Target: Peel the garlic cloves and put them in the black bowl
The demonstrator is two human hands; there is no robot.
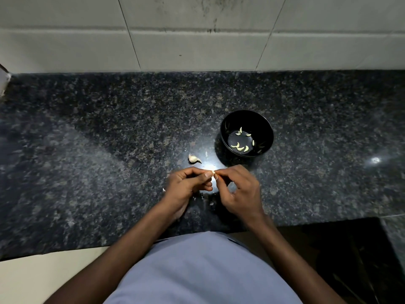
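Thumbs and forefingers of the left hand (188, 183) and right hand (237, 189) meet over a dark speckled counter (87, 150), both pinching a small pale garlic clove (212, 172) between them, the other fingers curled loosely below; whether its skin is already off is too small to tell. Bits of papery skin (211, 203) lie under the hands. Just beyond, a few unpeeled cloves (194, 159) wait in a small cluster. To their right stands the black bowl (225, 137), holding about eight peeled cloves (241, 148). The job looks mostly done, with the clove in hand and that cluster left.
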